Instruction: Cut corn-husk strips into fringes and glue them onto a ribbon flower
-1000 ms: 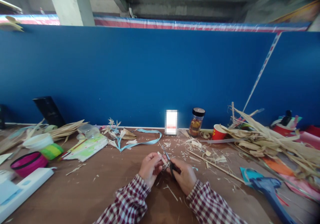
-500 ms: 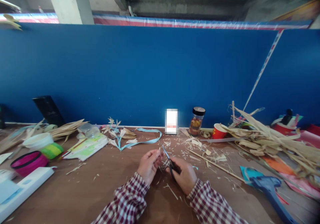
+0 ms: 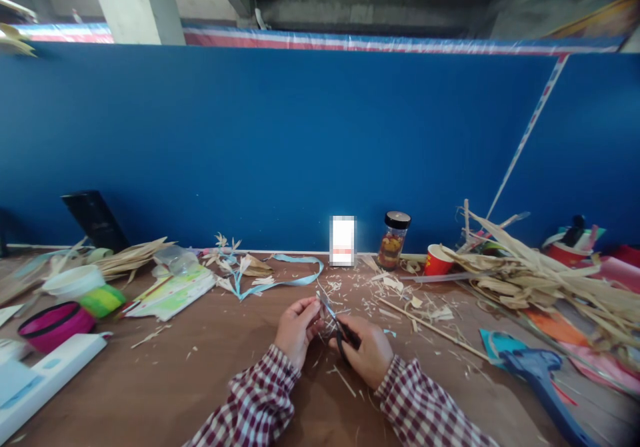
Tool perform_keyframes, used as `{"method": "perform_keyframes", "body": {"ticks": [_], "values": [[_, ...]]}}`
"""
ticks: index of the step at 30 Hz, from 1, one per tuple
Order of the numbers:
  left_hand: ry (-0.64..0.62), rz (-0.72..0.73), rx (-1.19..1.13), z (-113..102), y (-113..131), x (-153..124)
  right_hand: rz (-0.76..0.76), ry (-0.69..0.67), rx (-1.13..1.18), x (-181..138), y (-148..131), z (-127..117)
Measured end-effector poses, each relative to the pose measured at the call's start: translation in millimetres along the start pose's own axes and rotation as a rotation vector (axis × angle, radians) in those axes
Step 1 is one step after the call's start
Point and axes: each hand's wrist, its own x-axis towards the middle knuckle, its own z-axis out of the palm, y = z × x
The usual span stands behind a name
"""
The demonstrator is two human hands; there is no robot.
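My right hand (image 3: pixel 367 347) is closed around the dark handles of a pair of scissors (image 3: pixel 329 308). Their metal blades point up and to the left, close beside the fingertips of my left hand (image 3: pixel 299 327). Thumb and fingers of that hand are pinched together on a small pale strip (image 3: pixel 319 294), mostly hidden by the fingers; its material is too small to tell. Under and around both hands, pale clippings (image 3: pixel 345 292) lie scattered on the brown table (image 3: pixel 220 367).
Dried husks (image 3: pixel 530 260), a red paper cup (image 3: pixel 437 260) and a blue glue gun (image 3: pixel 540 374) lie at right. A black-lidded jar (image 3: pixel 393 240) stands behind. Left are a blue ribbon (image 3: pixel 300 280), a pink container (image 3: pixel 57 327) and a white power strip (image 3: pixel 55 380).
The scissor blades have shifted slightly left, nearer my left fingertips, and look a little wider apart. Both hands keep nearly the same place and grip.
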Motion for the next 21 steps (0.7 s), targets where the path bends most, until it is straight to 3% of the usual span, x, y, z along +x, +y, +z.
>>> {"method": "perform_keyframes", "body": {"ticks": [21], "values": [[0.001,-0.049,0.015,3.4,-0.6,-5.2,0.007,0.001,0.088,-0.4,0.3,3.0]]}}
